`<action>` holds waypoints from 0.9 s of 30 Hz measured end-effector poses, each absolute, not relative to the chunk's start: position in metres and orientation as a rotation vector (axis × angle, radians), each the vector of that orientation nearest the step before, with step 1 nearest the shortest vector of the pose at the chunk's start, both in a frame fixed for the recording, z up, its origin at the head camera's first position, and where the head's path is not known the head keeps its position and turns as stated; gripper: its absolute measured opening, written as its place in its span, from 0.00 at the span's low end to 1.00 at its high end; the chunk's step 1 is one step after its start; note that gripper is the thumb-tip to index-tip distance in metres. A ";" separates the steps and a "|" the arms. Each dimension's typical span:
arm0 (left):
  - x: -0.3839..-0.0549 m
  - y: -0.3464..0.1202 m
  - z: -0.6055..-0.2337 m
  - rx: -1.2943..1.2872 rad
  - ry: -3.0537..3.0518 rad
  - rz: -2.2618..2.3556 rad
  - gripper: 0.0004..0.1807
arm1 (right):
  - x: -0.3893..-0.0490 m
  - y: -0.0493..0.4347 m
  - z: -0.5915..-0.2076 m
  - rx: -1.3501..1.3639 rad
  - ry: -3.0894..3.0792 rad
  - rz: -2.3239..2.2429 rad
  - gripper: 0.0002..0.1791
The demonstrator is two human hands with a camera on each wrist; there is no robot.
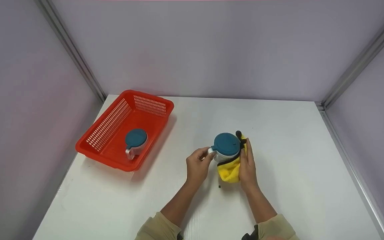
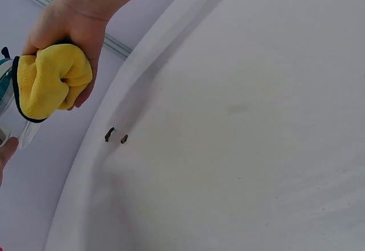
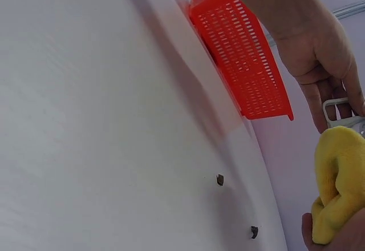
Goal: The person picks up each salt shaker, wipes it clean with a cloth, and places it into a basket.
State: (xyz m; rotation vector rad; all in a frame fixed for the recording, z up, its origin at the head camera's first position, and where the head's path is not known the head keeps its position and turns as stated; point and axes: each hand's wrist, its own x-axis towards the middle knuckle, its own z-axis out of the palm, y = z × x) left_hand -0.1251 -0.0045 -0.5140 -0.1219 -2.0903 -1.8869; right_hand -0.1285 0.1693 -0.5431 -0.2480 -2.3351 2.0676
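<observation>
A clear cup with a blue lid (image 1: 227, 144) is held up over the table between my two hands. My left hand (image 1: 197, 166) pinches its white handle (image 1: 211, 152) between thumb and fingers. On the other side, my right hand (image 1: 248, 170) holds a yellow cloth (image 1: 229, 170) with black edging against the cup's wall. In the left wrist view the cloth (image 2: 54, 83) is bunched up in the right hand's curled fingers. The right wrist view shows the left hand (image 3: 319, 57) at the handle (image 3: 336, 107), with the cloth (image 3: 336, 177) below it.
A red basket (image 1: 112, 162) stands at the left of the white table (image 1: 298, 150), and a second blue-lidded cup (image 1: 136, 138) is inside it. Small dark bits (image 2: 109, 134) lie on the tabletop beneath the hands. Pale panels (image 1: 192, 50) wall in the table.
</observation>
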 end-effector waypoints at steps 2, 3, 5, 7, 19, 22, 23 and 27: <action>-0.125 -0.004 -0.515 -0.128 -2.086 -1.856 0.07 | -0.127 0.167 -0.543 -0.265 -2.319 2.092 0.29; -0.125 -0.003 -0.515 -0.134 -2.081 -1.844 0.07 | -0.127 0.166 -0.543 -0.277 -2.314 2.099 0.29; -0.124 -0.003 -0.516 -0.142 -2.065 -1.828 0.07 | -0.125 0.163 -0.542 -0.288 -2.298 2.113 0.29; -0.124 -0.002 -0.516 -0.139 -2.053 -1.811 0.07 | -0.124 0.160 -0.543 -0.280 -2.285 2.125 0.28; -0.128 -0.004 -0.512 -0.065 -1.980 -1.713 0.07 | -0.119 0.146 -0.545 0.038 -2.258 2.155 0.59; -0.128 -0.005 -0.511 -0.066 -1.974 -1.712 0.07 | -0.118 0.146 -0.547 0.041 -2.309 2.076 0.60; -0.128 -0.006 -0.511 -0.071 -1.975 -1.718 0.07 | -0.118 0.146 -0.548 0.027 -2.322 2.053 0.60; -0.128 -0.007 -0.511 -0.100 -1.990 -1.732 0.08 | -0.120 0.149 -0.553 -0.018 -2.311 2.022 0.57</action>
